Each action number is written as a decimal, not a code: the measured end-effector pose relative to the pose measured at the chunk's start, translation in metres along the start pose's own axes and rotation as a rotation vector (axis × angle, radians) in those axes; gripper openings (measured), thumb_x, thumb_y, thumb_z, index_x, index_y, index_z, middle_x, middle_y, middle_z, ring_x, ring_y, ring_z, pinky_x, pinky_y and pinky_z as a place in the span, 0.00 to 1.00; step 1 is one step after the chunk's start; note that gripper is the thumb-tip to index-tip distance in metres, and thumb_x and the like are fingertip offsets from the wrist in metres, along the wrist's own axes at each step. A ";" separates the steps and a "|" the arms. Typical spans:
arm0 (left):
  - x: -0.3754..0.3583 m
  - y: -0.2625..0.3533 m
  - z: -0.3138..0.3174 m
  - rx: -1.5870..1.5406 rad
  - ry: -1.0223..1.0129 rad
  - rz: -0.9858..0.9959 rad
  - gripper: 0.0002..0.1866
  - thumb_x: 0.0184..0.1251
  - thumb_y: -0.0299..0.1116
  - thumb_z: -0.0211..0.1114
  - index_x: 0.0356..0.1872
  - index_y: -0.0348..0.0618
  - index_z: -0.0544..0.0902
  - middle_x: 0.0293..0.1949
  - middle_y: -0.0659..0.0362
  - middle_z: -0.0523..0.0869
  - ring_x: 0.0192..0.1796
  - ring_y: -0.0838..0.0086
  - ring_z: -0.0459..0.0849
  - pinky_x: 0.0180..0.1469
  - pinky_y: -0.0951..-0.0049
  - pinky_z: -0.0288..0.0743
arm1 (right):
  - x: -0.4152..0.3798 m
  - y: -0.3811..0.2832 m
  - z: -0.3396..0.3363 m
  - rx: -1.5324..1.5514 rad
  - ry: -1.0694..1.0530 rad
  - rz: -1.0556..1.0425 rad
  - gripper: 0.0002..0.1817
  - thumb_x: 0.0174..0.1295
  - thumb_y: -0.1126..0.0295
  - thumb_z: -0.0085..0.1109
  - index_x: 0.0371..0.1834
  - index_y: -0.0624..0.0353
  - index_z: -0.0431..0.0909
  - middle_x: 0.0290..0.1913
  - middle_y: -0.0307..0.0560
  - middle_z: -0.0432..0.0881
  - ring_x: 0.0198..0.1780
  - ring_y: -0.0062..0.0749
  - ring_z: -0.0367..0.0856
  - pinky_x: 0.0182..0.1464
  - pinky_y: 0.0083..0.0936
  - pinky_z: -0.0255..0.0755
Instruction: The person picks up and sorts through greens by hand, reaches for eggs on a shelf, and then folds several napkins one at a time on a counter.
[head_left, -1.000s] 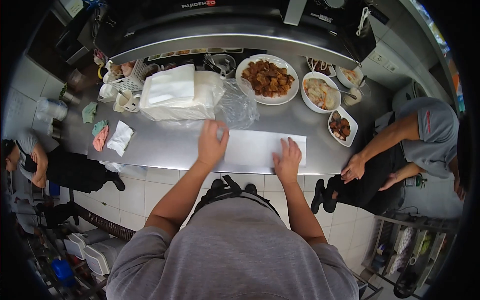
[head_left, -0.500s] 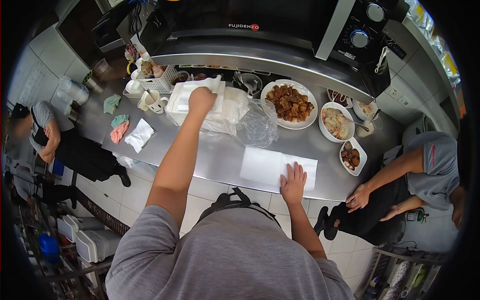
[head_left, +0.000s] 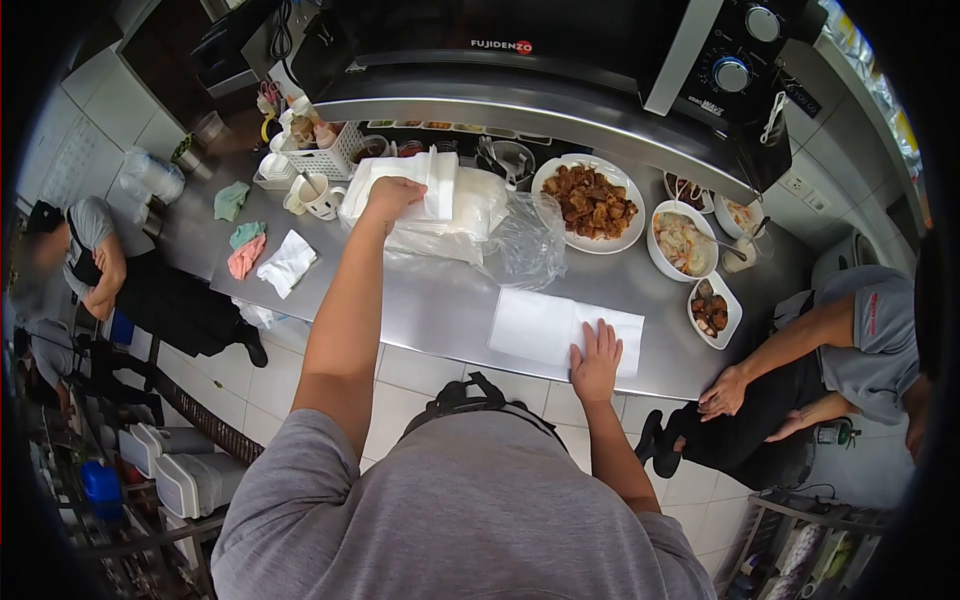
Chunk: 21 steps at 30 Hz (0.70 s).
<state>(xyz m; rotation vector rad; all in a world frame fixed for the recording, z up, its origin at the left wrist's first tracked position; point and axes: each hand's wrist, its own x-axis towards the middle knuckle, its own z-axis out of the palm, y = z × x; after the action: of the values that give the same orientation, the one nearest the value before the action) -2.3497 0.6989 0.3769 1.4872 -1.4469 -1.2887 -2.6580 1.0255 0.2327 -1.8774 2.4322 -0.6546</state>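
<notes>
My left hand (head_left: 398,195) is closed at the edge of a white paper sheet (head_left: 437,180), its fingertips partly hidden. That sheet lies on top of a stack of white sheets in a clear plastic wrapper (head_left: 440,240). On the counter's front edge, my right hand (head_left: 597,360) rests with its fingers stretched out over a second white paper sheet (head_left: 530,320), which lies flat and shows a fold line. Loose clear plastic (head_left: 530,240) spreads from the wrapped stack towards a plate of browned chopped meat (head_left: 590,203).
Bowls of food (head_left: 683,240) and a small dish (head_left: 714,313) stand on the right. A mug (head_left: 320,200), a white basket (head_left: 330,155) and cloths (head_left: 247,255) occupy the left. A microwave (head_left: 500,60) overhangs the back. People are at the right (head_left: 850,330) and left (head_left: 110,260).
My left hand has shifted slightly down on the stack, and its fingers now point right along the top sheet's edge. My right hand stays on its sheet. The view has shifted slightly.
</notes>
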 end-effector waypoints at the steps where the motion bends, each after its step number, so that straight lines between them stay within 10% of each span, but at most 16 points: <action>1: 0.000 -0.001 0.000 0.001 0.000 -0.001 0.05 0.61 0.29 0.66 0.31 0.37 0.84 0.27 0.62 0.82 0.29 0.79 0.75 0.34 0.79 0.68 | 0.000 0.000 0.000 0.008 -0.003 0.002 0.27 0.61 0.61 0.56 0.64 0.54 0.68 0.70 0.54 0.61 0.72 0.51 0.54 0.72 0.52 0.43; 6: -0.040 0.021 0.002 -0.125 0.155 0.275 0.07 0.66 0.31 0.60 0.37 0.37 0.80 0.34 0.62 0.81 0.36 0.79 0.76 0.41 0.78 0.70 | -0.002 -0.001 -0.003 0.001 0.016 0.003 0.27 0.60 0.61 0.58 0.63 0.55 0.69 0.70 0.55 0.60 0.72 0.53 0.54 0.72 0.54 0.42; 9: -0.129 0.069 0.006 -0.545 -0.140 0.271 0.09 0.72 0.35 0.55 0.43 0.40 0.75 0.40 0.62 0.80 0.44 0.80 0.77 0.50 0.78 0.69 | 0.003 -0.040 -0.034 0.128 0.205 0.019 0.28 0.59 0.62 0.61 0.63 0.55 0.68 0.70 0.56 0.60 0.72 0.51 0.54 0.72 0.51 0.44; 14: -0.199 0.061 0.029 -0.816 -0.488 0.052 0.09 0.73 0.35 0.53 0.45 0.41 0.72 0.42 0.62 0.80 0.46 0.80 0.78 0.54 0.75 0.70 | 0.029 -0.116 -0.092 1.910 -0.450 0.341 0.44 0.65 0.38 0.46 0.75 0.55 0.48 0.69 0.53 0.62 0.69 0.46 0.61 0.67 0.43 0.58; 16: -0.207 0.044 0.039 -0.764 -0.499 -0.034 0.10 0.73 0.36 0.54 0.45 0.41 0.73 0.42 0.61 0.80 0.45 0.80 0.78 0.52 0.76 0.71 | 0.043 -0.121 -0.111 2.238 -0.630 0.402 0.40 0.66 0.51 0.55 0.73 0.60 0.50 0.65 0.52 0.67 0.66 0.41 0.66 0.66 0.40 0.60; 21: -0.213 0.020 0.035 -0.845 -0.582 -0.176 0.09 0.74 0.36 0.53 0.45 0.42 0.73 0.41 0.63 0.80 0.44 0.81 0.78 0.50 0.77 0.72 | 0.059 -0.115 -0.110 1.939 -0.580 0.655 0.32 0.62 0.64 0.61 0.66 0.64 0.59 0.57 0.47 0.74 0.61 0.35 0.71 0.62 0.36 0.65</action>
<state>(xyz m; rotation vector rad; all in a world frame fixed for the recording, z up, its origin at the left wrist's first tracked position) -2.3654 0.9095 0.4258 0.6977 -0.8614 -2.2020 -2.5954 0.9834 0.3850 -0.2913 0.8206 -1.2741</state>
